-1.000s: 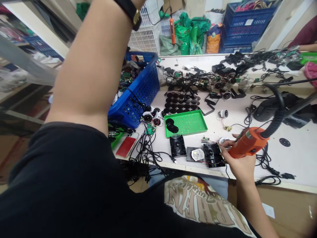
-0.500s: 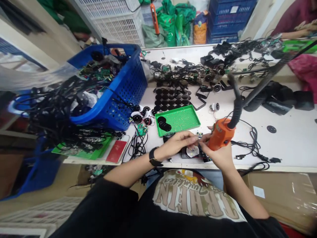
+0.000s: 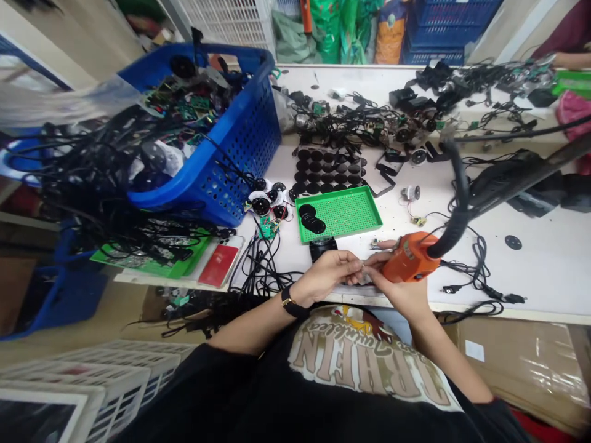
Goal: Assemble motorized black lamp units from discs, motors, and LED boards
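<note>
My right hand (image 3: pixel 401 289) is wrapped round an orange electric screwdriver (image 3: pixel 409 265) with a thick black cable (image 3: pixel 457 203) rising from it. My left hand (image 3: pixel 330 275), with a black watch on the wrist, pinches something small at the screwdriver's tip; I cannot make out what. Both hands meet just above the white table's front edge (image 3: pixel 508 307). A black part (image 3: pixel 322 246) lies right behind the left hand.
A green tray (image 3: pixel 348 212) with a few black discs sits behind the hands, rows of black discs (image 3: pixel 327 175) beyond it. A blue basket (image 3: pixel 231 154) full of wires and boards stands at left. A red phone (image 3: pixel 220 267) and tangled cables lie nearby. Another person's arm (image 3: pixel 570 58) shows far right.
My left arm came down from in front of the camera and its hand joined the right hand at the screwdriver tip. The view swung left and down.
</note>
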Tool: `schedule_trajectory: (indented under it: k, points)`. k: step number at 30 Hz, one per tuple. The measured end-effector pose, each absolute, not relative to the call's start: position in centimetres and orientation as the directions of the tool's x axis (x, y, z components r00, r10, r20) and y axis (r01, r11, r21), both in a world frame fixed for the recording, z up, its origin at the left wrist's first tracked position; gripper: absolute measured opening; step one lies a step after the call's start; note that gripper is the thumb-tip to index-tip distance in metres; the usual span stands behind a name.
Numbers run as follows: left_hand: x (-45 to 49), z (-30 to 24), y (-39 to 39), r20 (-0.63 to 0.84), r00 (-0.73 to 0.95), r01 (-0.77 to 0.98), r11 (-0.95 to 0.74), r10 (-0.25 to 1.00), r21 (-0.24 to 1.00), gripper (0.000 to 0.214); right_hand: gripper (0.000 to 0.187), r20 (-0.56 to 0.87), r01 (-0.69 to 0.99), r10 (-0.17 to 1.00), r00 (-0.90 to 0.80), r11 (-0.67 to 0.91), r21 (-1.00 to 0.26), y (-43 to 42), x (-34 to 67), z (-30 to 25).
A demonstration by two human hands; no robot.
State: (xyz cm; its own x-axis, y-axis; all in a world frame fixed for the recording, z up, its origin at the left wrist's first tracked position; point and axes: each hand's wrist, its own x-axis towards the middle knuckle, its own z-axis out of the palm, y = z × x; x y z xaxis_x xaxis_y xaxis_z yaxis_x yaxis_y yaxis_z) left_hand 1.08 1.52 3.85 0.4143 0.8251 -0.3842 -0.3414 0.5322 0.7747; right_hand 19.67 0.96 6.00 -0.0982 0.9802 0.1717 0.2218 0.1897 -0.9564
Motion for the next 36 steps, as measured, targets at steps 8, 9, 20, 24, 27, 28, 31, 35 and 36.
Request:
schedule_trajectory:
  k: [8, 9, 20, 24, 27, 28, 31, 35, 36]
  points:
    - [0.5, 1.3, -0.2, -0.446, 0.299, -0.396, 0.535, 0.843, 0.746, 0.055, 0.027, 0.337, -0.360, 0.909, 0.246, 0.408, -0.839, 1.4, 17.5, 7.7]
    - [0.6, 1.1, -0.5, -0.449, 0.277, -0.393, 0.527, 0.850, 0.754, 0.054, 0.027, 0.345, -0.366, 0.901, 0.262, 0.424, -0.828, 1.5, 17.1, 8.0]
    - [0.7, 0.0, -1.3, -0.434, 0.196, -0.340, 0.476, 0.879, 0.811, 0.054, 0.029, 0.382, -0.298, 0.891, 0.246, 0.444, -0.845, 1.1, 14.8, 6.9]
    - [0.7, -0.4, -1.3, -0.422, 0.199, -0.310, 0.465, 0.884, 0.829, 0.052, 0.032, 0.367, -0.295, 0.897, 0.245, 0.430, -0.853, 1.2, 14.8, 6.8]
    - [0.8, -0.5, -1.3, -0.414, 0.204, -0.286, 0.458, 0.887, 0.842, 0.047, 0.034, 0.348, -0.299, 0.906, 0.239, 0.410, -0.862, 1.1, 14.6, 6.7]
    - [0.8, -0.4, -1.4, -0.409, 0.204, -0.278, 0.453, 0.890, 0.847, 0.044, 0.035, 0.339, -0.287, 0.910, 0.240, 0.400, -0.870, 1.1, 14.5, 6.6]
    - [0.8, -0.1, -1.2, -0.377, 0.224, -0.259, 0.428, 0.899, 0.866, 0.035, 0.035, 0.310, -0.249, 0.925, 0.220, 0.360, -0.899, 1.2, 14.5, 6.3]
    - [0.1, 0.4, -0.2, -0.292, 0.149, -0.183, 0.317, 0.945, 0.931, 0.072, 0.043, 0.216, -0.236, 0.958, 0.189, 0.258, -0.937, 1.8, 15.1, 6.2]
    - [-0.3, 0.5, 0.2, -0.254, 0.101, -0.143, 0.267, 0.962, 0.953, 0.082, 0.044, 0.180, -0.231, 0.968, 0.174, 0.218, -0.948, 2.0, 15.4, 6.4]
